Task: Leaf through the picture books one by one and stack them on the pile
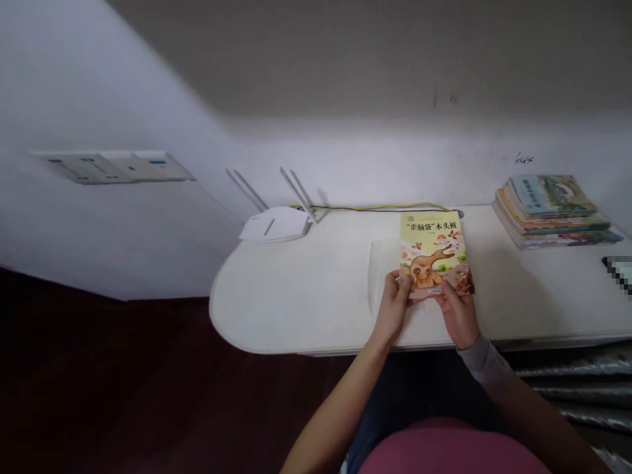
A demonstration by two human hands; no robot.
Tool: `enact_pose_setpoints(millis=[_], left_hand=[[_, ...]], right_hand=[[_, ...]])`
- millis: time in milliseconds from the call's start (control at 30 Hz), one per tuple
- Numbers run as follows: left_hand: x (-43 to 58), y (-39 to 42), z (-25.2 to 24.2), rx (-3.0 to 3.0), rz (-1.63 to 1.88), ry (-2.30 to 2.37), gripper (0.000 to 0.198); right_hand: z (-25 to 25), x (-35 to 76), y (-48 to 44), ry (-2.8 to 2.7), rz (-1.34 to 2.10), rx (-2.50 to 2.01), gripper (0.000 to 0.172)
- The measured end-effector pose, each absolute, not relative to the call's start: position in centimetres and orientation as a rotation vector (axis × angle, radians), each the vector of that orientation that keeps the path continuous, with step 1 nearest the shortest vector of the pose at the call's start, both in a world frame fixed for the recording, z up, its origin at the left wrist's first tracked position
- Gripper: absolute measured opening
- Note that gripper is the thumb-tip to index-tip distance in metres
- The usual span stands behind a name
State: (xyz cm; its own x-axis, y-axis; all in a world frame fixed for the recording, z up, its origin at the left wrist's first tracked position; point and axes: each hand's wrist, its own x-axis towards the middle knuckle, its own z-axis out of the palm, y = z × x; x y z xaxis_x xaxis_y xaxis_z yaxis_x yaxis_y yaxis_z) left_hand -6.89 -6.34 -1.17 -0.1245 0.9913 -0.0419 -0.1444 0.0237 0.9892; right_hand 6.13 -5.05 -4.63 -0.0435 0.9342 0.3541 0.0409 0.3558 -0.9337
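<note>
A yellow-green picture book [432, 247] with a cartoon tree stump on its cover is held up over the white table, its front facing me. My left hand [395, 296] grips its lower left corner, thumb on the cover. At the lower right edge, my right hand [458, 313] holds it the same way, with a grey band around that wrist. The fingers behind the book are hidden. Beneath and to the left of the book, a pale flat rectangular thing lies on the table; I cannot make out what it is.
A stack of books [553, 210] stands at the table's back right. The white router [274, 225] with upright antennas sits at the back left, near yellow and black cables [375, 208]. A dark-edged device [619, 271], partly blurred, lies at the right. The white table [286, 296] has a rounded left end.
</note>
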Motion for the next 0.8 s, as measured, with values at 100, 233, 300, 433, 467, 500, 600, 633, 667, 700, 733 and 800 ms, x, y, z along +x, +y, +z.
enact_pose_setpoints(millis=[100, 233, 300, 433, 467, 500, 600, 633, 667, 700, 733, 800], left_hand=[[-8.9, -5.9, -1.9, 1.644, 1.066, 1.493, 0.033], [-12.3, -6.7, -2.5, 2.145, 0.546, 2.050, 0.037], [-13.3, -7.5, -3.0, 2.188, 0.361, 2.145, 0.043], [-14.1, -8.4, -4.0, 2.221, 0.282, 2.132, 0.052], [-14.1, -8.5, -4.2, 2.229, 0.293, 2.131, 0.053], [-14.1, -8.6, -4.3, 2.235, 0.309, 2.131, 0.054], [-14.1, -8.6, -4.6, 2.247, 0.361, 2.126, 0.054], [-14.1, -8.6, -4.6, 2.253, 0.370, 2.119, 0.055], [-14.2, -8.6, -4.6, 2.259, 0.370, 2.109, 0.055], [-14.3, -8.6, -4.6, 2.265, 0.360, 2.097, 0.055], [-14.4, -8.6, -4.7, 2.272, 0.344, 2.086, 0.055], [-14.7, -8.7, -4.7, 2.280, 0.298, 2.064, 0.054]], right_hand=[[-6.1, 7.2, -4.3, -1.139, 1.087, -1.003, 0.052], [-7.1, 9.0, -3.9, -1.294, 0.876, -1.148, 0.047], [-6.6, 9.8, -3.9, -1.416, 0.751, -1.207, 0.045], [-3.9, 9.5, -3.6, -1.572, 0.639, -1.267, 0.042], [-3.1, 8.9, -3.6, -1.655, 0.586, -1.261, 0.043], [-2.5, 8.0, -3.6, -1.749, 0.525, -1.240, 0.044], [-1.5, 4.5, -4.1, -2.041, 0.346, -1.136, 0.052], [-1.5, 3.3, -4.3, -2.135, 0.294, -1.117, 0.054], [-1.8, 2.2, -4.6, -2.224, 0.245, -1.106, 0.055], [-2.2, 1.3, -4.9, -2.307, 0.203, -1.100, 0.054], [-2.6, 0.5, -5.1, -2.378, 0.168, -1.098, 0.053], [-3.5, -0.7, -5.5, -2.473, 0.122, -1.110, 0.050]])
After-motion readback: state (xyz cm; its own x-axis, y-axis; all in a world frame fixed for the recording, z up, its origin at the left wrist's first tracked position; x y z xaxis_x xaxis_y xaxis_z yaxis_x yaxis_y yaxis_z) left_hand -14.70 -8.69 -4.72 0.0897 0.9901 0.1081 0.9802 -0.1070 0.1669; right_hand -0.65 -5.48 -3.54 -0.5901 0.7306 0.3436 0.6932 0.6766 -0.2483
